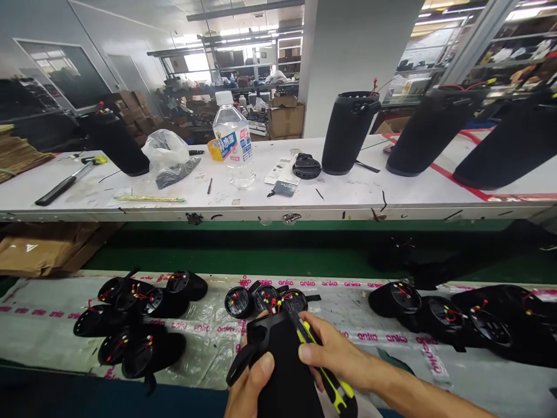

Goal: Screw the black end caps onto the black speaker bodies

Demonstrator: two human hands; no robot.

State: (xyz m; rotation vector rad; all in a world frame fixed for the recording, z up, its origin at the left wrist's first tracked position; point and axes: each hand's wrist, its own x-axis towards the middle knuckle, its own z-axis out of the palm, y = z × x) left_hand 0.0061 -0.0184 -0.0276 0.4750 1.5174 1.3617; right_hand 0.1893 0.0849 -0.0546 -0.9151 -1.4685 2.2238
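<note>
Low in the head view, my left hand (253, 384) is wrapped round a black fabric-covered cylindrical speaker body (285, 360), its thumb lying on the side near a black strap (241, 363). The body is tilted with its open end away from me, and red and yellow wire ends show at that rim. My right hand (337, 348) is closed round a yellow and black utility knife (335, 386). The knife's front end lies against the upper right edge of the body; whether the blade is out I cannot make out.
Several similar speaker bodies lie on the plastic-covered lower surface at left (167, 351), middle (238, 302) and right (395, 299). On the white bench (195, 194) stand a water bottle (239, 157) and upright speaker bodies (348, 133). A hammer (65, 183) lies at left.
</note>
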